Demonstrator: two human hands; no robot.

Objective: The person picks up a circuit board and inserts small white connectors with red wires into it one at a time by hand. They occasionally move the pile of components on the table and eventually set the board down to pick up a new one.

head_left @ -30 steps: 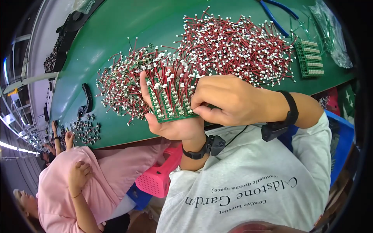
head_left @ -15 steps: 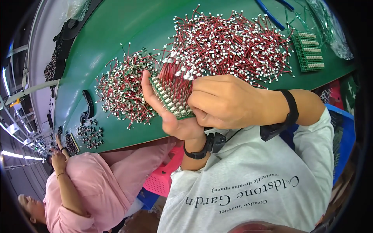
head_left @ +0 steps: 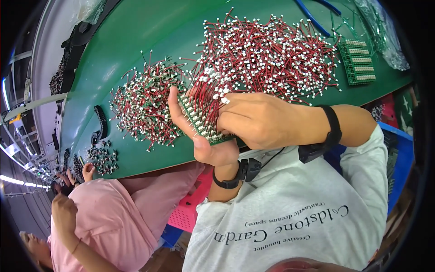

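My left hand [head_left: 214, 152] is closed around a green circuit board panel [head_left: 191, 114], its thumb along the left edge. Rows of white sockets cover the panel, and red wires with white end plugs [head_left: 213, 93] rise from it in a bunch. My right hand [head_left: 263, 119] is curled in a pinch at the panel's right side, against the sockets and wires. Its fingertips are partly hidden, so what they pinch cannot be made out. Beyond both hands lies a big heap of red wires with white plugs [head_left: 272, 56].
A smaller heap of wired boards [head_left: 147, 102] lies to the left. Stacked green panels [head_left: 359, 63] stand at the far right, near clear plastic [head_left: 385, 41] and blue tubing [head_left: 312, 18]. Black parts [head_left: 103, 158] sit near the left edge, where a person in pink [head_left: 108, 217] sits.
My right hand has shifted slightly lower on the panel, and the panel is tilted a little differently. The neighbouring person's hands have moved apart.
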